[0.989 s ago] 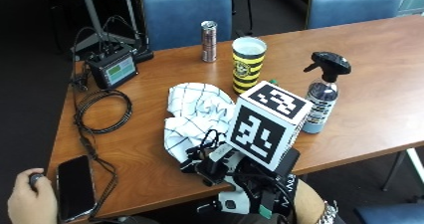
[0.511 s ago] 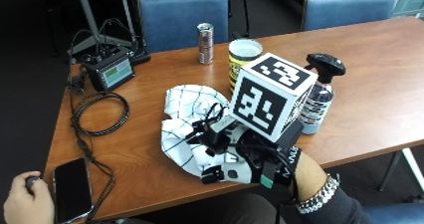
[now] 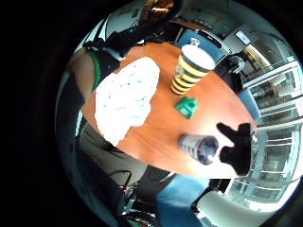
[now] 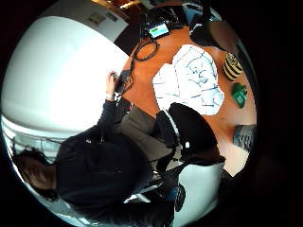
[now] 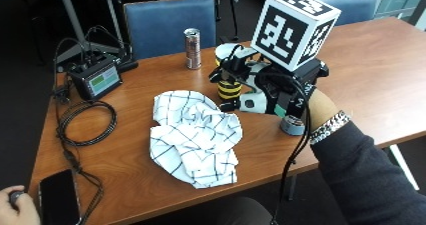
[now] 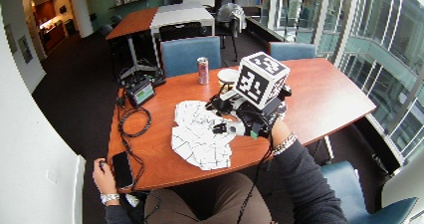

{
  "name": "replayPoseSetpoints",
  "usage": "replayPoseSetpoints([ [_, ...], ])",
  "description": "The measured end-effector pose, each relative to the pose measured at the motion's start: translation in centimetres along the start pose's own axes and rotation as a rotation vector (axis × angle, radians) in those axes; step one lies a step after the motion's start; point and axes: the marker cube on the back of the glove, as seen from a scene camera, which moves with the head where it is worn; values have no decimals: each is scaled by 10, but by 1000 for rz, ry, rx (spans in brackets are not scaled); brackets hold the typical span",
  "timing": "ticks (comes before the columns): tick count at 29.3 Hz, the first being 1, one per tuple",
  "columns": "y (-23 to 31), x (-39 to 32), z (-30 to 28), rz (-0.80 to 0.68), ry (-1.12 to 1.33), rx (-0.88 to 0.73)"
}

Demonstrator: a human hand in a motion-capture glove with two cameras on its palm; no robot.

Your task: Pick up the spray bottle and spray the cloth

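Wooden counter [image 5: 373, 65] with checked cloth [image 5: 193, 135] crumpled near the middle. Right hand [image 5: 293, 87] raised over the counter between cloth and bottle [image 5: 291, 125], fingers hidden, state impossible to tell. Bottle upright just beside the wrist, striped cup [image 5: 229, 87] behind the hand.

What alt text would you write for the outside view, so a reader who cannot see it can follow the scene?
A person's gloved right hand reaches over a wooden table above a spray bottle, mostly hidden beneath it. A crumpled white checked cloth lies beside it, with a yellow-and-black striped cup and a metal can behind.
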Motion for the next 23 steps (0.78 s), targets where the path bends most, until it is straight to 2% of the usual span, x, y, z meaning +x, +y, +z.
replayPoseSetpoints([
  [6, -11, 38, -13, 49, -76, 9],
  [12, -10, 79, -19, 157, -115, 46],
  [23, -6, 114, -6, 411, -96, 266],
])
